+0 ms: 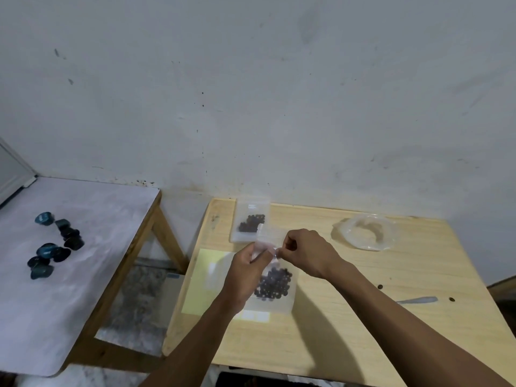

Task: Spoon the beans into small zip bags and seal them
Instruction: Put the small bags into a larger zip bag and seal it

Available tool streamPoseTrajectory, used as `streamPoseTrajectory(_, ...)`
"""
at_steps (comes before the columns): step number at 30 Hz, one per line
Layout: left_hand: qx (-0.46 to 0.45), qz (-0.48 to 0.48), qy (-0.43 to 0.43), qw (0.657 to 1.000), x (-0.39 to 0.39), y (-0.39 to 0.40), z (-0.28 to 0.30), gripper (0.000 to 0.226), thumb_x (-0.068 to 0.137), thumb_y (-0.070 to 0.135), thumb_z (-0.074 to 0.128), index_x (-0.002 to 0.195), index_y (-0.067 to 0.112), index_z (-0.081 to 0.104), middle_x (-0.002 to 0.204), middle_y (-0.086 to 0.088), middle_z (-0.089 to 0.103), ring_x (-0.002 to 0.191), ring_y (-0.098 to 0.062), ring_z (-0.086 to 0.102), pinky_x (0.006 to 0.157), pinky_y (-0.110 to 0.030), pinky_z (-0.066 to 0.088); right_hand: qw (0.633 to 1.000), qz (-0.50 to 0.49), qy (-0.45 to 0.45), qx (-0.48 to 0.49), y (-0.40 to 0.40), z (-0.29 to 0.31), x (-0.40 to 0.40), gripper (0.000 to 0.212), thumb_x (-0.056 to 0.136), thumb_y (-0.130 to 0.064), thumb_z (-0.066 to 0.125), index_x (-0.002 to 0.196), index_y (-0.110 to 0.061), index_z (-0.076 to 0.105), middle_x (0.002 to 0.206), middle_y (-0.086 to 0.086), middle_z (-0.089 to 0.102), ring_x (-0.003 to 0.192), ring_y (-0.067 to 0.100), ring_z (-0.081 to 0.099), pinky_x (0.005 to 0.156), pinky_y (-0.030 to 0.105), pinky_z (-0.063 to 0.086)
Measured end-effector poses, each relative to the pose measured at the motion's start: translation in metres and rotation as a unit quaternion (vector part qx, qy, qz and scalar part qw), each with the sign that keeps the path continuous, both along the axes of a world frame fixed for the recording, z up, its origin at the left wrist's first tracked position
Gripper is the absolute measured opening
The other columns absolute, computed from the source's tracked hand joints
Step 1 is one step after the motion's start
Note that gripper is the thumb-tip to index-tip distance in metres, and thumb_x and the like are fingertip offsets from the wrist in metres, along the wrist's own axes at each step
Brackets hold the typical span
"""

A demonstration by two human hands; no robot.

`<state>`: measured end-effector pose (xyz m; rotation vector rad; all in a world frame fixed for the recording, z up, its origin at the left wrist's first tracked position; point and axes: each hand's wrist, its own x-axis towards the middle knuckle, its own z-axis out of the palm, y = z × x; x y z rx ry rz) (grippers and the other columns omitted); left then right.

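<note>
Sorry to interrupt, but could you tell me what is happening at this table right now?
A person is packing dark beans into small zip bags at a wooden table. Both hands, the left hand and the right hand, pinch the top edge of a filled zip bag, apparently pressing its seal shut. A second filled bag lies flat near the wall. A crumpled clear plastic bag and a spoon lie to the right.

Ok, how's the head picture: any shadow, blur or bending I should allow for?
Head view: soft throughout; the right forearm throws a dark shadow on the table beside the held zip bag; its beans read as a dark blur; table edges bow from the wide lens; no strong glare.
</note>
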<state>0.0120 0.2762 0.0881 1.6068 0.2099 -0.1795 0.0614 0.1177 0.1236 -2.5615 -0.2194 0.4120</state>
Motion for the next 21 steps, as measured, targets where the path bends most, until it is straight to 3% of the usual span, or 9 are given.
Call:
streamPoseTrajectory(4, -0.017, 0.019, -0.023, 0.999, 0.003, -0.001, -0.001, 0.012, 0.095, 0.022, 0.063, 0.093, 0.014, 0.073, 0.093, 0.002, 0.076, 0.092, -0.01, 0.07, 0.077, -0.012, 0.048, 0.998, -0.058, -0.024, 0.022, -0.003, -0.001, -0.002, 0.045, 0.075, -0.055, 0.073, 0.089, -0.022, 0.047, 0.079, -0.006, 0.055, 0.071, 0.018, 0.053, 0.056, 0.031, 0.036)
streamPoseTrajectory(6, -0.004, 0.039, -0.026, 0.999, 0.004, -0.001, -0.001, 0.013, 0.096, 0.024, 0.063, 0.093, 0.017, 0.073, 0.088, 0.005, 0.076, 0.085, -0.005, 0.07, 0.071, -0.008, 0.047, 0.988, -0.118, -0.01, 0.094, -0.005, -0.002, -0.005, 0.061, 0.07, -0.054, 0.08, 0.104, -0.021, 0.042, 0.087, -0.007, 0.049, 0.076, 0.014, 0.05, 0.057, 0.028, 0.035)
streamPoseTrajectory(8, 0.002, 0.048, -0.027, 0.999, 0.004, -0.002, -0.001, 0.013, 0.096, 0.025, 0.062, 0.093, 0.017, 0.072, 0.074, 0.011, 0.073, 0.072, 0.0, 0.067, 0.064, -0.006, 0.045, 0.96, -0.167, 0.061, 0.217, -0.006, -0.003, -0.009, 0.066, 0.071, -0.043, 0.085, 0.115, -0.019, 0.043, 0.093, -0.003, 0.054, 0.08, 0.013, 0.054, 0.06, 0.023, 0.04)
streamPoseTrajectory(10, -0.007, 0.043, -0.028, 0.999, 0.003, -0.005, 0.001, 0.013, 0.096, 0.022, 0.062, 0.094, 0.014, 0.072, 0.069, 0.013, 0.07, 0.065, 0.001, 0.064, 0.062, -0.008, 0.045, 0.92, -0.176, 0.124, 0.326, -0.006, -0.004, -0.013, 0.043, 0.077, -0.027, 0.084, 0.109, -0.014, 0.057, 0.084, -0.007, 0.066, 0.073, 0.008, 0.059, 0.056, 0.014, 0.043)
streamPoseTrajectory(12, -0.014, 0.043, -0.021, 0.999, 0.003, -0.007, -0.001, 0.013, 0.097, 0.021, 0.061, 0.095, 0.014, 0.072, 0.075, 0.01, 0.074, 0.07, -0.001, 0.067, 0.064, -0.009, 0.047, 0.904, -0.174, 0.14, 0.366, -0.007, -0.009, -0.014, 0.014, 0.081, -0.016, 0.079, 0.087, -0.011, 0.068, 0.066, -0.012, 0.068, 0.061, 0.004, 0.061, 0.05, 0.009, 0.041)
streamPoseTrajectory(14, -0.013, 0.051, -0.015, 0.999, 0.002, -0.008, -0.003, 0.014, 0.097, 0.021, 0.061, 0.091, 0.015, 0.071, 0.071, 0.012, 0.072, 0.065, 0.0, 0.065, 0.061, -0.01, 0.047, 0.903, -0.191, 0.139, 0.358, -0.007, -0.016, -0.014, 0.015, 0.082, -0.013, 0.077, 0.081, -0.002, 0.068, 0.065, -0.005, 0.065, 0.055, 0.004, 0.057, 0.052, 0.012, 0.041)
streamPoseTrajectory(17, 0.012, 0.059, 0.007, 0.998, 0.002, -0.012, -0.013, 0.018, 0.1, 0.025, 0.055, 0.094, 0.018, 0.07, 0.075, 0.008, 0.073, 0.067, -0.001, 0.065, 0.061, -0.01, 0.047, 0.912, -0.197, 0.132, 0.336, -0.007, -0.023, -0.013, 0.016, 0.084, -0.011, 0.074, 0.089, 0.003, 0.071, 0.075, 0.003, 0.065, 0.064, 0.01, 0.057, 0.064, 0.02, 0.044)
streamPoseTrajectory(21, 0.03, 0.094, 0.056, 0.993, 0.007, -0.013, -0.028, 0.029, 0.101, 0.032, 0.05, 0.096, 0.008, 0.065, 0.073, -0.002, 0.062, 0.065, -0.009, 0.055, 0.055, -0.015, 0.042, 0.912, -0.181, 0.155, 0.333, -0.007, -0.031, -0.018, 0.014, 0.088, -0.003, 0.065, 0.102, -0.002, 0.063, 0.08, 0.01, 0.064, 0.066, 0.018, 0.058, 0.057, 0.022, 0.046)
